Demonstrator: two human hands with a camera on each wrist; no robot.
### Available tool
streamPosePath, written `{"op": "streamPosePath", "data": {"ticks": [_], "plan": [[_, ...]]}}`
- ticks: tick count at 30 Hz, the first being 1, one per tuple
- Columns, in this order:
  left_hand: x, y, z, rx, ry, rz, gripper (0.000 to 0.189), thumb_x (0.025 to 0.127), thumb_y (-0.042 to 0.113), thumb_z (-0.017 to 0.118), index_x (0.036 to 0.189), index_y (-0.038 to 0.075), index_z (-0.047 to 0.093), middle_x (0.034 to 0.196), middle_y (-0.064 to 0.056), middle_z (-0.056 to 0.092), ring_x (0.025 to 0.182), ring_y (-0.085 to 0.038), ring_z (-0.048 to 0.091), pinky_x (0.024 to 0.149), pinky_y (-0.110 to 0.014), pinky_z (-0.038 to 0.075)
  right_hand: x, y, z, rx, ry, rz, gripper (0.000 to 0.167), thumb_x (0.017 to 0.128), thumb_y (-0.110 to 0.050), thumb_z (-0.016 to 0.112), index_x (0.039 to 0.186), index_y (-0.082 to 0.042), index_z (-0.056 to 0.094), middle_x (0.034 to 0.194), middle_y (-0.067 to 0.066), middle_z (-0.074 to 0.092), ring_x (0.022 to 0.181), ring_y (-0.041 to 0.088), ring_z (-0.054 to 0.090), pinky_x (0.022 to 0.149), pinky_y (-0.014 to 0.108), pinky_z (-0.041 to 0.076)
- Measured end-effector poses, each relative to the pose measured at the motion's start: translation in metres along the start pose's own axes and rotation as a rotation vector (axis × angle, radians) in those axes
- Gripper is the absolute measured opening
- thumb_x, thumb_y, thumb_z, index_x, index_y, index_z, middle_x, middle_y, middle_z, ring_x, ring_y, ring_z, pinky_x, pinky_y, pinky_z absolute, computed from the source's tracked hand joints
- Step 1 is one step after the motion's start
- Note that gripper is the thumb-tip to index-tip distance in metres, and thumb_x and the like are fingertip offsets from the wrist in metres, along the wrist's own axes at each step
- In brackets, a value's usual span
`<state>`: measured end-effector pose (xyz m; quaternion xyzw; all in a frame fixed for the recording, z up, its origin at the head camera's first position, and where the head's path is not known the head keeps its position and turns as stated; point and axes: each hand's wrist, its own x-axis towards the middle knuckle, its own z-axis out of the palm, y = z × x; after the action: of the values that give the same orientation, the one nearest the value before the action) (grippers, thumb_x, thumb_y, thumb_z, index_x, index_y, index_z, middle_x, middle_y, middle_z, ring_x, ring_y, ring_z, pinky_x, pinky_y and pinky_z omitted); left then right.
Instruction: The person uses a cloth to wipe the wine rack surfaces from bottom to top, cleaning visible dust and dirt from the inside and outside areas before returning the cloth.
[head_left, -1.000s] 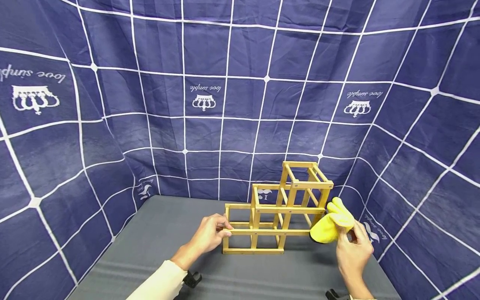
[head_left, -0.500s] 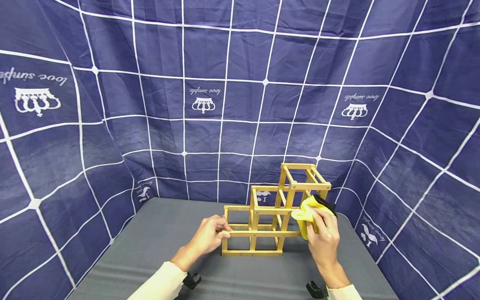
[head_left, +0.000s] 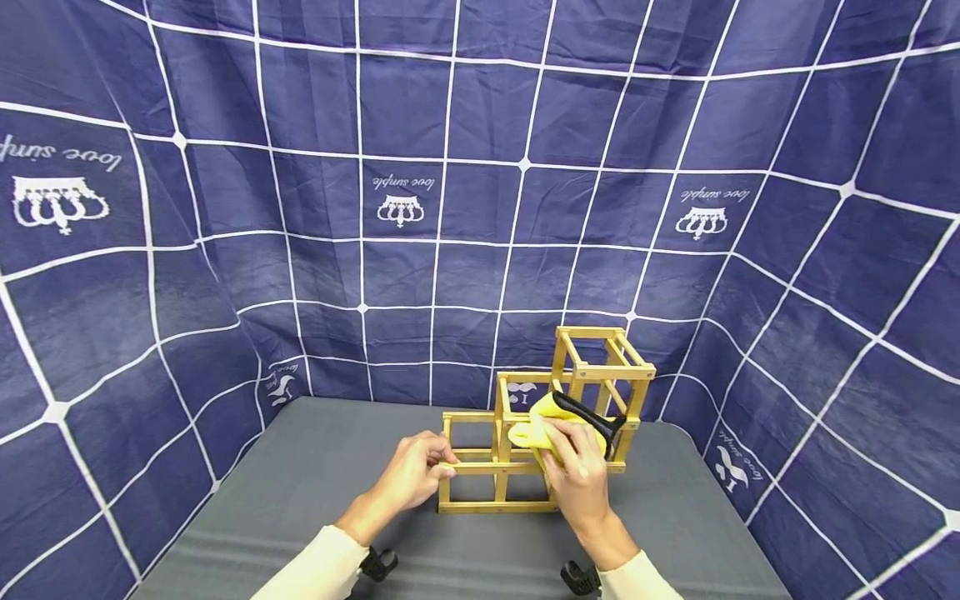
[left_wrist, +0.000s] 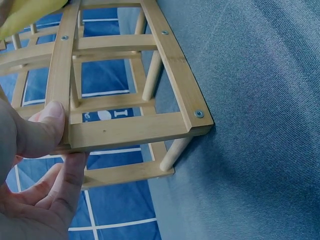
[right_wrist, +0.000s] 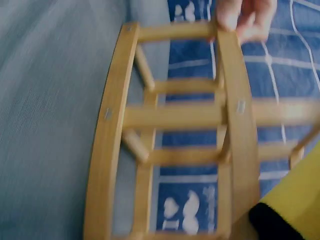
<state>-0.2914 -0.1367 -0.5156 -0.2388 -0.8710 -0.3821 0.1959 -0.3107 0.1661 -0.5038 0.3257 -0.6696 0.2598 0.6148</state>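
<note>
A stepped wooden rack of slats and round dowels stands on the grey surface, lowest at its left end. My left hand pinches the left end of its middle front rail; in the left wrist view the thumb lies on top of the slat and a finger underneath. My right hand grips a bunched yellow cloth with a black edge, in front of the rack's middle. The cloth shows at the lower right of the right wrist view, next to a rail. It covers part of the rack in the head view.
A grey cloth-covered table lies under the rack. Blue curtains with white grid lines close off the back and both sides. A black strap is on the left wrist and another black strap on the right.
My right hand has carried the yellow cloth leftwards along the front of the rack, from its right end to its middle. The left hand has kept its pinch on the rail.
</note>
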Motion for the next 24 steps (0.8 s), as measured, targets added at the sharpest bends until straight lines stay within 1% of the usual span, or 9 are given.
{"op": "streamPosePath", "data": {"ticks": [4,7,9,12,17,21,24], "plan": [[0.001,-0.001,0.000,-0.002,0.005,0.000,0.021,0.090,-0.003,0.095,0.090,0.011,0.080,0.115,-0.019,0.082,0.101,-0.038,0.088,0.084,-0.028,0.073,0.010,-0.018,0.015,-0.008,-0.096,0.000,0.049,0.079,0.005,0.096,0.126,-0.004,0.086,0.116,0.014,0.081,0.098,0.034,0.074,0.084,0.044,0.064],[0.002,-0.001,-0.001,0.004,0.012,-0.005,0.022,0.090,-0.003,0.095,0.089,0.012,0.079,0.115,-0.020,0.082,0.100,-0.037,0.088,0.084,-0.027,0.073,0.017,-0.027,0.024,-0.024,-0.150,-0.014,0.050,0.079,0.004,0.100,0.126,-0.005,0.085,0.116,0.012,0.080,0.100,0.032,0.075,0.085,0.044,0.066],[0.002,-0.002,-0.001,0.005,0.015,-0.013,0.023,0.089,-0.003,0.095,0.089,0.013,0.079,0.113,-0.018,0.082,0.098,-0.037,0.088,0.084,-0.025,0.072,0.020,-0.031,0.026,-0.042,-0.174,-0.026,0.050,0.078,0.004,0.102,0.124,-0.005,0.085,0.116,0.011,0.079,0.100,0.031,0.075,0.084,0.043,0.066],[0.002,-0.002,-0.001,-0.001,0.021,-0.022,0.024,0.089,-0.004,0.095,0.088,0.013,0.079,0.109,-0.014,0.081,0.101,-0.037,0.088,0.084,-0.023,0.072,0.023,-0.031,0.025,-0.058,-0.190,-0.034,0.053,0.075,0.006,0.103,0.123,-0.005,0.085,0.116,0.011,0.079,0.100,0.030,0.074,0.082,0.044,0.067],[0.003,-0.002,0.000,-0.008,0.033,0.000,0.022,0.090,-0.004,0.095,0.089,0.012,0.079,0.106,-0.012,0.081,0.106,-0.039,0.087,0.085,-0.024,0.073,0.020,-0.018,0.010,-0.091,-0.197,-0.028,0.057,0.074,0.010,0.100,0.127,-0.007,0.085,0.116,0.011,0.079,0.099,0.031,0.074,0.080,0.046,0.068],[0.002,-0.002,0.001,-0.004,0.027,0.013,0.022,0.089,-0.003,0.095,0.088,0.012,0.080,0.109,-0.015,0.082,0.100,-0.037,0.087,0.083,-0.026,0.073,0.014,0.001,-0.011,-0.093,-0.175,-0.041,0.054,0.078,0.009,0.093,0.130,-0.006,0.085,0.116,0.013,0.080,0.095,0.033,0.072,0.077,0.048,0.064],[0.000,-0.001,0.001,-0.003,0.020,0.006,0.022,0.089,-0.003,0.095,0.088,0.013,0.080,0.110,-0.016,0.082,0.098,-0.037,0.088,0.083,-0.026,0.073,0.008,0.017,-0.030,-0.089,-0.167,-0.066,0.050,0.082,0.006,0.087,0.130,-0.006,0.086,0.115,0.015,0.080,0.094,0.034,0.072,0.078,0.049,0.062]]}}
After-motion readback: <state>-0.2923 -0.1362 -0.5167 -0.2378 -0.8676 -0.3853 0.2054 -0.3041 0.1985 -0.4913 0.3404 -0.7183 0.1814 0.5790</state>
